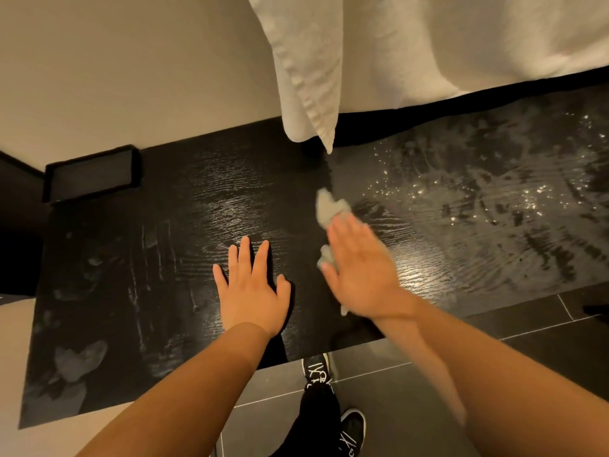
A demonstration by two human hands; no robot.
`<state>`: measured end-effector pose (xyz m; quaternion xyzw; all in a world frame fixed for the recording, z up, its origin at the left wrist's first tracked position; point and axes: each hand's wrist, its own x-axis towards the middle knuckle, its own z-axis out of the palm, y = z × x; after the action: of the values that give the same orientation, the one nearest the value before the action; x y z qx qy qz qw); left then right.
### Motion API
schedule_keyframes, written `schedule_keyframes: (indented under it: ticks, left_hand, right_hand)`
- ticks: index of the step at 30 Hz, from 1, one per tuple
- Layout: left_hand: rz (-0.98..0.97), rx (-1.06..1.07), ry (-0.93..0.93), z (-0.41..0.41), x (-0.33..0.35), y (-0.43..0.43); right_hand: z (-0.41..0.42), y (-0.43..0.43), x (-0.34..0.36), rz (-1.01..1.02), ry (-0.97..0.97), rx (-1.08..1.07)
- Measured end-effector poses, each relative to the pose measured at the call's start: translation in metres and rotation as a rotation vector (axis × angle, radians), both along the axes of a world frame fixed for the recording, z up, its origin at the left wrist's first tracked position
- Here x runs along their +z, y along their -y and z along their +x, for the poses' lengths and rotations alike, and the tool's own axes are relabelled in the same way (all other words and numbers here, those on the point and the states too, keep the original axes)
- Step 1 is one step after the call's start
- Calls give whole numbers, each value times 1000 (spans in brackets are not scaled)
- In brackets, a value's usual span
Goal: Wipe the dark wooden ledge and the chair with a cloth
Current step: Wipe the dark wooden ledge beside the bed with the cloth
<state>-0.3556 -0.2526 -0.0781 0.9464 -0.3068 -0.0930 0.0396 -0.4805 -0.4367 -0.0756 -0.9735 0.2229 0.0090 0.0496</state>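
Note:
The dark wooden ledge (184,206) runs across the view, its grain shining under the light. My left hand (252,288) lies flat on it with fingers straight and spread. My right hand (361,272) presses a small grey cloth (329,206) onto the ledge with straight fingers; it is blurred by motion. Bits of the cloth stick out beyond the fingertips and beside the thumb. To the right of the cloth the ledge is wet with droplets and streaks (487,196). No chair is in view.
White bedding (412,51) hangs over the ledge's far edge, one corner dipping close to the cloth. A black rectangular tray (90,174) stands at the back left by the beige wall. Dark floor tiles and my black shoes (318,371) lie below the near edge.

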Motion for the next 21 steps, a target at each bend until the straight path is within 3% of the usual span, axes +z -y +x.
schedule_keyframes:
  ticks: [5,9,12,18,21]
  left_hand:
    - [15,-7,-3,0,0,0]
    - [14,-2,-7,0,2,0]
    - [12,-4,-11,0,2,0]
    - [-1,-4,-35,-1,2,-2]
    - [-34,27,-71,2,4,3]
  right_hand:
    - [-3,7,-4,23,-35,258]
    - [11,56,-4,21,-115,-2]
    - [15,41,4,10,-93,-97]
    - [-5,-12,1,78,-92,266]
    - [3,33,-3,64,-69,204]
